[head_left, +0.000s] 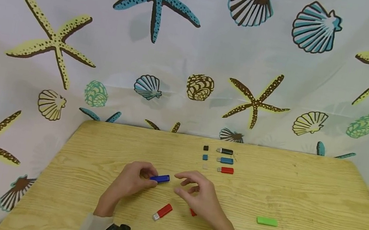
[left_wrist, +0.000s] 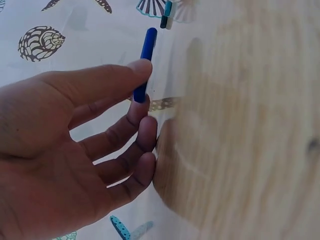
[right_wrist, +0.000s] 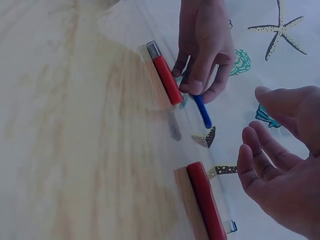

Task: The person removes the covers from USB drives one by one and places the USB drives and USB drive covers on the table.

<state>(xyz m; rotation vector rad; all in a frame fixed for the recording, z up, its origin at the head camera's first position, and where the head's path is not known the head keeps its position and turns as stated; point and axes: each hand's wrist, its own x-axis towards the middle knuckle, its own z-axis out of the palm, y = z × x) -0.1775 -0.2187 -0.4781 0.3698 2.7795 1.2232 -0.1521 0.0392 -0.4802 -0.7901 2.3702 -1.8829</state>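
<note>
My left hand (head_left: 134, 179) pinches a blue USB stick (head_left: 161, 178) between thumb and fingers, just above the table. In the left wrist view the blue USB stick (left_wrist: 149, 45) sticks up past the thumb tip. To its right hovers my right hand (head_left: 200, 198), fingers loosely bent and apart, with nothing between them. A red USB stick (head_left: 162, 211), metal plug bared, lies on the table between and below the hands. Another red piece (head_left: 192, 212) is mostly hidden beneath my right hand; the right wrist view shows this red piece (right_wrist: 205, 200) as long and narrow.
Farther back on the wooden table (head_left: 303, 190) lie a black USB stick (head_left: 226, 151), a blue-teal one (head_left: 226, 160) and a red one (head_left: 226, 170). Left of them sit a small black cap (head_left: 206, 147) and a blue cap (head_left: 204, 157). A green stick (head_left: 267, 221) lies at right.
</note>
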